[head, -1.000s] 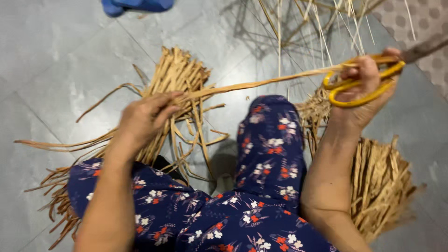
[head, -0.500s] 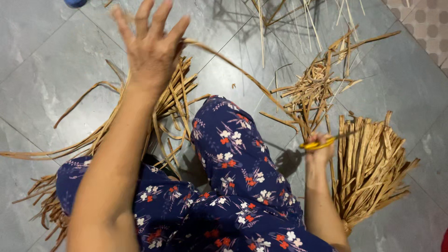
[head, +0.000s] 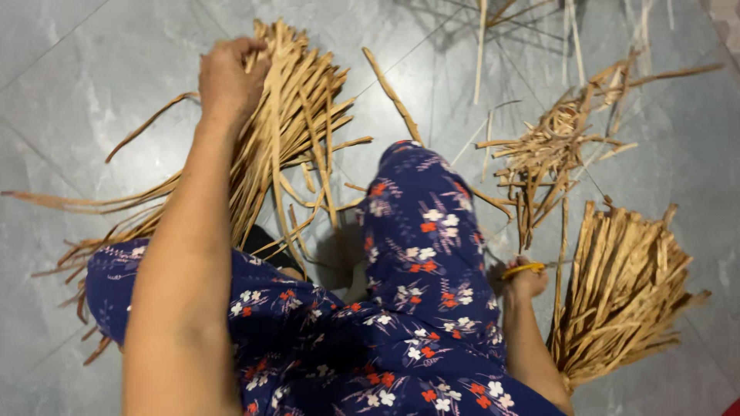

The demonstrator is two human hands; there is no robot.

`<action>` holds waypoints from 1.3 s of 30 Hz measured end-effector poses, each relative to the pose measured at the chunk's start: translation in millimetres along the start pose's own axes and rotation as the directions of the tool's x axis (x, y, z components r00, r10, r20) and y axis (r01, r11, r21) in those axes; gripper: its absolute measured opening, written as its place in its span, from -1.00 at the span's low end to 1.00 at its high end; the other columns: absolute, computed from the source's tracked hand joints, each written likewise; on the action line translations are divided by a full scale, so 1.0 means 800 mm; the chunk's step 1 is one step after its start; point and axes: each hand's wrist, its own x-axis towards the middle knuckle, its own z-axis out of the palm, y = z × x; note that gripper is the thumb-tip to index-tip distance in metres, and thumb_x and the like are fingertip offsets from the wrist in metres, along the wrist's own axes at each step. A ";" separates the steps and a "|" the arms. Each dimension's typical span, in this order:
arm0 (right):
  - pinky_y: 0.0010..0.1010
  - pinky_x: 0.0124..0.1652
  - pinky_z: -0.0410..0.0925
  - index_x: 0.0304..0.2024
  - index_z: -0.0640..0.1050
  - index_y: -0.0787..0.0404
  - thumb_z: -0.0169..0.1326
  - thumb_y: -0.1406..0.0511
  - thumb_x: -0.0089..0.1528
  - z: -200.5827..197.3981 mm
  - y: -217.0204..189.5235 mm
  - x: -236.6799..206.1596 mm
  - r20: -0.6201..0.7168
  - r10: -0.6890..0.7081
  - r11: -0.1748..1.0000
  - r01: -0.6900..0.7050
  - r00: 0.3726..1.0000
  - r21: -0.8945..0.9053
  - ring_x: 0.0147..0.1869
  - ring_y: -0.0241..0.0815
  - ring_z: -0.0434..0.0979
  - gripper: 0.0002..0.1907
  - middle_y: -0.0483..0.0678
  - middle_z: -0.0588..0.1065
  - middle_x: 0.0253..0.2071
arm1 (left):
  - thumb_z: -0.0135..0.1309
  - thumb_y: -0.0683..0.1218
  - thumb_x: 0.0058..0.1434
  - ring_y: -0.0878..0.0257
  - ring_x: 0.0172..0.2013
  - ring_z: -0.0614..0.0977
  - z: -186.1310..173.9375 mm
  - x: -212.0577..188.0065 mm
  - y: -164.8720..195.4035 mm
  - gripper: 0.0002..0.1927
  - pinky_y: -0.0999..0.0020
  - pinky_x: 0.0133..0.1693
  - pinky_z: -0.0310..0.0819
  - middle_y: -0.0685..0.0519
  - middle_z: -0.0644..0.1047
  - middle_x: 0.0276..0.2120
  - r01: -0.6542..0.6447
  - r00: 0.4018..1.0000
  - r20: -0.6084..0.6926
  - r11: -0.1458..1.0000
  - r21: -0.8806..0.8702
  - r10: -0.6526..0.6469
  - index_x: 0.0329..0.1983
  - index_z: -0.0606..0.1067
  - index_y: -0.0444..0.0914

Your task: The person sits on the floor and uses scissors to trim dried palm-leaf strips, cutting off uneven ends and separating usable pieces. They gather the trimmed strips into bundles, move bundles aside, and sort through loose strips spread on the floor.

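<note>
My left hand (head: 227, 77) reaches out to the far end of a big pile of long dried straw strips (head: 297, 131) on the grey tiled floor and closes its fingers on some of them. My right hand (head: 524, 281) rests low beside my right knee, gripping yellow-handled scissors (head: 523, 269), of which only the handle shows. My legs in dark blue flowered trousers (head: 420, 254) lie between the two hands.
A neat bundle of cut straw strips (head: 624, 296) lies right of my right hand. A loose heap of short trimmed scraps (head: 555, 146) sits beyond it. Thin stray strips (head: 482, 46) lie at the top of the floor.
My left hand, spread open in the air earlier, has come down and closed on the pile's far end. My right hand has lowered the scissors from shoulder height to beside my knee.
</note>
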 end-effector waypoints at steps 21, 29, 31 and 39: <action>-0.56 -0.42 0.28 0.37 0.27 0.22 0.17 0.25 0.48 0.010 -0.210 -0.066 0.566 -0.481 0.854 0.504 0.669 0.130 -0.32 -0.31 0.48 -0.49 -0.12 0.46 -0.26 | 0.28 0.09 0.18 -0.08 0.34 0.19 0.189 -0.108 -0.002 -0.22 0.02 0.22 0.18 -0.09 0.09 0.42 0.354 0.790 0.466 0.917 0.181 -0.397 0.40 0.20 -0.12; -0.60 -0.39 0.36 0.39 0.33 0.23 0.31 0.25 0.28 0.125 -0.308 -0.176 0.760 -0.564 0.814 0.375 0.323 0.444 -0.36 -0.29 0.50 -0.31 -0.03 0.53 -0.26 | 0.35 -0.07 0.31 0.25 -0.32 0.68 0.136 -0.030 0.042 -0.76 0.42 -0.22 0.58 0.04 0.69 -0.36 0.217 0.930 -0.136 0.809 -0.547 -0.341 -0.08 0.60 -0.29; -0.61 -0.32 0.36 0.40 0.32 0.26 0.26 0.35 0.30 0.162 -0.319 -0.206 0.797 -0.542 0.820 0.373 0.266 0.434 -0.28 -0.30 0.49 -0.34 -0.05 0.50 -0.21 | 0.29 -0.14 0.28 0.36 -0.31 0.71 0.090 -0.012 0.078 -0.72 0.48 -0.24 0.55 0.08 0.68 -0.36 0.137 0.934 -0.125 0.657 -0.741 -0.335 -0.05 0.49 -0.34; -0.50 -0.03 0.38 0.44 0.25 0.17 0.36 0.41 0.14 0.303 -0.291 -0.304 0.910 -0.405 0.797 0.520 0.083 0.307 -0.06 -0.33 0.37 -0.12 -0.06 0.46 0.01 | 0.17 -0.17 0.32 0.43 -0.21 0.64 -0.094 -0.085 0.172 -0.69 0.52 -0.14 0.58 0.12 0.61 -0.23 0.083 0.990 -0.005 0.604 -0.793 -0.143 0.11 0.49 -0.31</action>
